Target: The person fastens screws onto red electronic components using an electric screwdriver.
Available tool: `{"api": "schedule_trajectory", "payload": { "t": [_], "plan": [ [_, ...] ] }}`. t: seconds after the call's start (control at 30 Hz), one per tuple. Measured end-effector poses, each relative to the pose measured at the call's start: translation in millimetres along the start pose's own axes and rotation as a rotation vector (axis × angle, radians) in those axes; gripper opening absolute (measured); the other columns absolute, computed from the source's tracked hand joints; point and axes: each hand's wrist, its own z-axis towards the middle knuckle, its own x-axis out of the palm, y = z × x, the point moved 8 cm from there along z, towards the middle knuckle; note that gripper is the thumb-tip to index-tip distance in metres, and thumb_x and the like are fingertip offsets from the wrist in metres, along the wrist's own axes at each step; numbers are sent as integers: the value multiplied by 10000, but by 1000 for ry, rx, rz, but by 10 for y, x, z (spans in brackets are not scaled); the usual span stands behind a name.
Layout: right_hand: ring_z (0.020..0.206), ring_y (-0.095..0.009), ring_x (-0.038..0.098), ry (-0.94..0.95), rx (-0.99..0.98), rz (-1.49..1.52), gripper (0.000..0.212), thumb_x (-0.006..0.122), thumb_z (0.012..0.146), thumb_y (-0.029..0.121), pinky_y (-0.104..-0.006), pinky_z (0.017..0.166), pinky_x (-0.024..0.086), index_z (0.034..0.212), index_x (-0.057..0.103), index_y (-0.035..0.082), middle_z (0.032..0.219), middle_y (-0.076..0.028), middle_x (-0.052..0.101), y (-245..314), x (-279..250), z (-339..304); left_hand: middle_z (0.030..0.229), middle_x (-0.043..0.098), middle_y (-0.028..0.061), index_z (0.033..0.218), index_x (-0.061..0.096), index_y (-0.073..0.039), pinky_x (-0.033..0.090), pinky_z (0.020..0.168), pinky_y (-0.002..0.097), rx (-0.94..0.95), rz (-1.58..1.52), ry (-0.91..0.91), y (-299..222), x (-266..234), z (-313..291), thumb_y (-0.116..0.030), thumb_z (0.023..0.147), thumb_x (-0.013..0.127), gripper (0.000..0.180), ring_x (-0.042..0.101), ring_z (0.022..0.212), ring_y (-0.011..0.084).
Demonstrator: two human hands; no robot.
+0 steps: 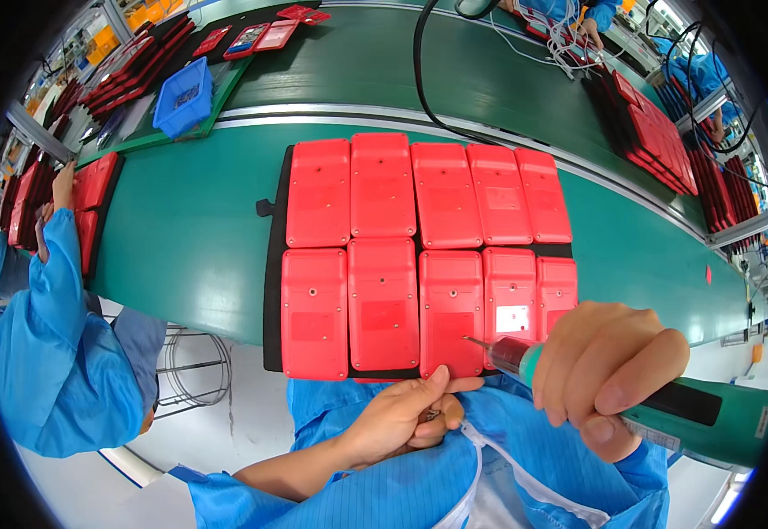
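Observation:
A green electric screwdriver (692, 414) is wrapped in my right hand (608, 370). Its thin bit points left, the tip at the lower part of a red plastic case (452, 304) in the near row. Two rows of such red cases lie face down on a black foam tray (275, 309), with small holes in their backs. My left hand (406, 419) is at the tray's near edge, thumb and forefinger by the same case's lower edge. Its other fingers curl round small metal screws (434, 414), mostly hidden.
The tray rests on a green work surface (181, 238). Beyond a metal rail runs a green belt (340, 66). A blue bin (183, 97) of small parts stands far left. A co-worker in blue (49, 344) sits left; stacked red cases (652, 132) lie far right. A black cable (419, 62) hangs ahead.

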Motion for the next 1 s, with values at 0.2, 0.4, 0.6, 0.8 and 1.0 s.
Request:
{"api": "schedule_trajectory", "payload": {
  "t": [0.2,0.4,0.6,0.8,1.0],
  "plan": [
    [410,-134,520,225,-69,-154,206,568,720,-2,-267,396,476,845,406,24,537,-30,508,18,129,35,698,492,20,1242,321,49,232,412,190,4,-7,22,0,6,-4,-392,930,221,549,265,467,52],
    [416,-136,525,208,-32,-152,205,578,704,-9,-264,394,472,828,419,27,545,-35,520,-14,186,73,694,487,21,1243,315,55,232,414,187,5,4,11,-3,-20,-4,-402,927,230,562,270,467,49],
    [414,-137,525,219,-7,-172,208,584,691,-13,-263,392,470,817,425,30,546,-38,524,-41,181,81,705,493,28,1242,317,60,232,411,187,7,-13,14,1,-46,-5,-405,925,238,568,275,467,51],
    [397,-139,511,189,30,-254,205,574,677,-27,-261,379,460,804,421,27,525,-44,517,-67,203,80,720,502,39,1238,321,64,235,410,185,3,-26,19,-7,-55,-1,-392,928,246,557,284,471,53],
    [358,-145,470,206,24,-159,227,564,654,-47,-272,348,436,788,397,27,503,-74,500,-209,233,143,720,500,45,1226,332,69,232,404,184,-7,-50,42,-24,-49,-10,-387,928,251,551,282,471,53]
  ]
}}
